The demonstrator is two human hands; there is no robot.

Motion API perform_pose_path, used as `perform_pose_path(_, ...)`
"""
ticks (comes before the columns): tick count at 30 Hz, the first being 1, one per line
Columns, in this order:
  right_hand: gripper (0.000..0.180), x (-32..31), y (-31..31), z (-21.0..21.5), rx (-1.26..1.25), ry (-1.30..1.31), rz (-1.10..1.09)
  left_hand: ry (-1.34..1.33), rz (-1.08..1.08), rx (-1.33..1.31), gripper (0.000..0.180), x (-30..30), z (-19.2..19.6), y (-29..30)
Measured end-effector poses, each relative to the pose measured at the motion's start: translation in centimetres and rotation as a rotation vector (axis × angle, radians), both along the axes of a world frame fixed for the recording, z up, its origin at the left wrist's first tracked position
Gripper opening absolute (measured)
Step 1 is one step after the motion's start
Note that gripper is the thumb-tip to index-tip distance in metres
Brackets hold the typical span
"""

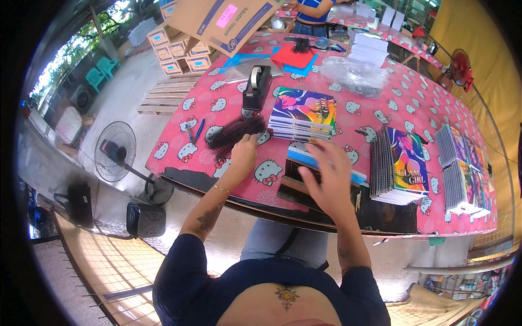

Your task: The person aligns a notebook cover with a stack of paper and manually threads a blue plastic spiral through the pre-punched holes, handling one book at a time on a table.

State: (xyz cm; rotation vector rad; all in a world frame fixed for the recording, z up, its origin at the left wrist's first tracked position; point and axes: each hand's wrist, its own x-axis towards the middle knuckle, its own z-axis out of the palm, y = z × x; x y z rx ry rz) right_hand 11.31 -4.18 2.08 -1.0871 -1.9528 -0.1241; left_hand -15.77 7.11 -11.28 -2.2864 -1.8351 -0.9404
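My left hand is at the right end of a pile of black spiral binding coils, fingers bent and pinched at the coil ends. Just above a dark, flat wooden block with a blue strip hovers my right hand, its thumb and fingers spread and slightly blurred, with nothing seen in them. Beyond the block lies a stack of colourful notebook covers with white pages. To the right stands a stack of notebooks with black spirals.
A black tape dispenser stands behind the coils, pens left of them. More spiral notebooks are stacked far right. Clear plastic, paper stacks and a carton are farther back. Another person stands across the table.
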Motion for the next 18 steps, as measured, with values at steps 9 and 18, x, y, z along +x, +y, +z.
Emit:
perform_pose_path(9, 0.016, -2.8, 4.9, -3.3, -0.106, -0.088, -0.020, -0.143, 0.043, 0.229, 0.041, 0.5, 5.5, -1.4)
perform_pose_path(18, 0.011, -3.0, 4.8, -2.8, -0.113, -0.023, -0.009, -0.591, -0.390, -0.008, 0.016, 5.2, 8.3, -6.0)
